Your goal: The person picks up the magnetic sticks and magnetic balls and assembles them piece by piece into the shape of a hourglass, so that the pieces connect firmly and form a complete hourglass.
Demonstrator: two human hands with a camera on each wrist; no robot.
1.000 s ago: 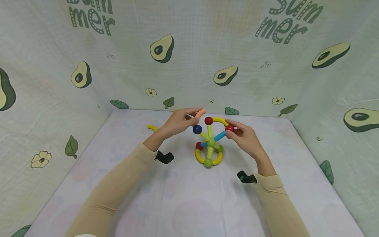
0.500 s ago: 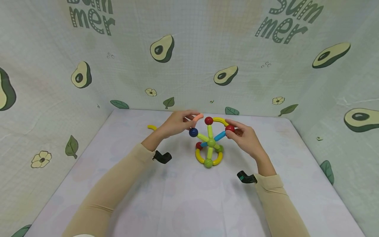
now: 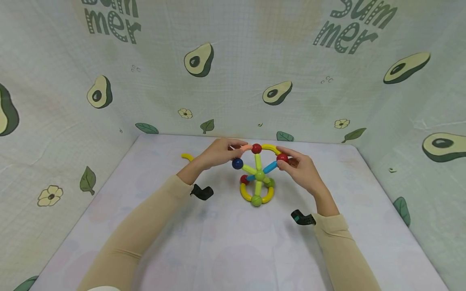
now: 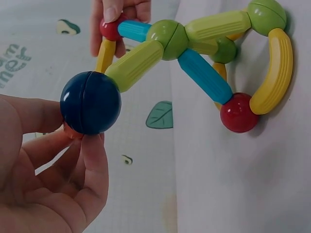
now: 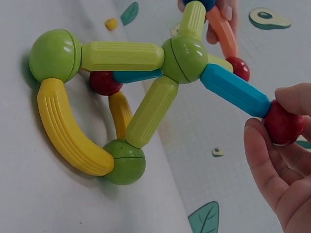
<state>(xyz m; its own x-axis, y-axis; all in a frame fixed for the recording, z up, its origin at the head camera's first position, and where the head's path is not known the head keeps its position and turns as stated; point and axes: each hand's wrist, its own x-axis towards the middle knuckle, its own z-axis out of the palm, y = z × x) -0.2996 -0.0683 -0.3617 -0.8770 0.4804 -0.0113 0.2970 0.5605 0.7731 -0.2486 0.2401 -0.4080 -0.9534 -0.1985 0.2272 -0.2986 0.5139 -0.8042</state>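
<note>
A ball-and-stick magnetic toy structure stands on the table, with a green ball point(image 3: 260, 175) at its hub and light green and blue sticks radiating out. My left hand point(image 3: 222, 152) pinches an orange curved stick point(image 5: 224, 31) beside the dark blue ball point(image 4: 91, 103). That stick's far end meets the top red ball point(image 3: 256, 148); fingers partly hide its near end. My right hand point(image 3: 300, 167) holds another red ball point(image 5: 283, 124) between thumb and fingers, at the end of a blue stick point(image 5: 235, 90). A yellow curved stick point(image 3: 270, 148) links the two red balls.
A loose yellow curved stick point(image 3: 187, 157) lies on the table behind my left wrist. The structure's base has yellow curved sticks point(image 4: 276, 73), green balls point(image 5: 124, 162) and a red ball point(image 4: 239, 112). A patterned cloth wall point(image 3: 233, 109) rises behind the table.
My left hand lowered the orange stick, and its free end came down to the top red ball. The dark blue ball shifted slightly left and down. My right hand stayed in place.
</note>
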